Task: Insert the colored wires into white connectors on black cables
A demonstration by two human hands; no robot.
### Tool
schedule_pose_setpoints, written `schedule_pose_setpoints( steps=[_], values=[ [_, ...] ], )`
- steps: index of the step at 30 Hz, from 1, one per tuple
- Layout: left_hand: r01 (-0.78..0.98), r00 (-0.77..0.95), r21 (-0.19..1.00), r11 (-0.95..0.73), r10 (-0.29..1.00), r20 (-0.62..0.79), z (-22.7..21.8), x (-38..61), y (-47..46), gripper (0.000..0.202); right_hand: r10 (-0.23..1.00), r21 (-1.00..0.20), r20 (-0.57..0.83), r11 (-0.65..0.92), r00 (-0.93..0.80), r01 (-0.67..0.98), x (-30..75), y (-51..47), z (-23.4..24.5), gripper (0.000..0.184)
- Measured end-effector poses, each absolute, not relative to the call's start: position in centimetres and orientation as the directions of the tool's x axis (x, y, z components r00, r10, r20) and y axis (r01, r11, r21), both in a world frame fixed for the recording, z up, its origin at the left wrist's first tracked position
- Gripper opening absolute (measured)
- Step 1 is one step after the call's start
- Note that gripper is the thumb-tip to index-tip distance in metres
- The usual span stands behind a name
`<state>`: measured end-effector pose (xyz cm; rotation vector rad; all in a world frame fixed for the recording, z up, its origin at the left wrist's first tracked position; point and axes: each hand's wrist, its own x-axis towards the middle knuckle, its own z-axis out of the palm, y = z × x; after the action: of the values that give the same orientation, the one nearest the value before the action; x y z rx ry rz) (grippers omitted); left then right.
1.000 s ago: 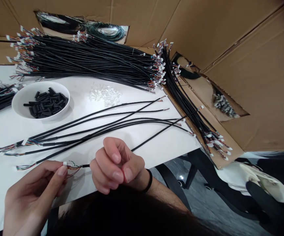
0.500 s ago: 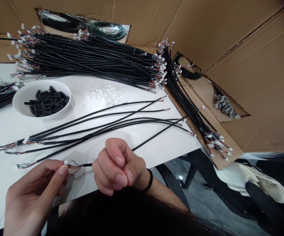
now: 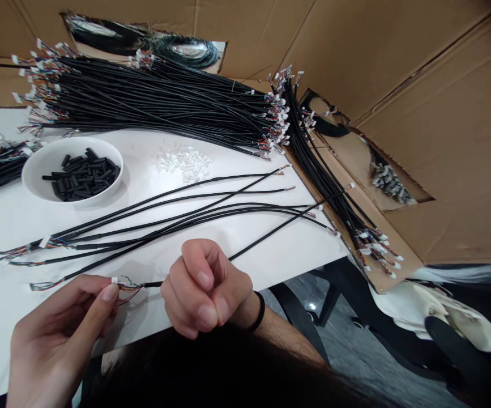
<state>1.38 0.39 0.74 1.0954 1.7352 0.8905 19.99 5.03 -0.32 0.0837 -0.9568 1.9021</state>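
Note:
My left hand [image 3: 54,340] pinches a small white connector [image 3: 113,281] at the end of a thin black cable [image 3: 270,229], where coloured wires fan out. My right hand [image 3: 205,289] is closed in a fist around the same cable a little further along. The cable runs from my hands up and right across the white table [image 3: 7,226] to its right edge. Several similar loose black cables [image 3: 164,218] lie on the table just beyond my hands.
A white bowl [image 3: 37,164] of short black tube pieces sits at the left. A small heap of white connectors [image 3: 183,160] lies mid-table. A large bundle of black cables [image 3: 152,102] lies at the back, another bundle [image 3: 325,187] hangs over cardboard at the right. Cardboard walls surround the table.
Almost nothing differs. My right fist has shifted very slightly on the cable; the left pinch stays on the connector.

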Motion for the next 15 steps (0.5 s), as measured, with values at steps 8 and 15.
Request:
schedule_pose_setpoints(
  steps=[8,15],
  values=[
    [0.202,-0.240,0.901,0.383,0.912,-0.333,1.9,2.7,0.4,0.022,0.835,-0.684,0.263,-0.193,-0.484,-0.704,19.9,4.4,-0.1,0.021],
    [0.146,-0.181,0.937,0.318,0.940,-0.290,2.1,2.7,0.5,0.025,0.930,-0.920,0.359,0.367,-0.079,0.137,18.3,3.4,1.3,0.011]
  ],
)
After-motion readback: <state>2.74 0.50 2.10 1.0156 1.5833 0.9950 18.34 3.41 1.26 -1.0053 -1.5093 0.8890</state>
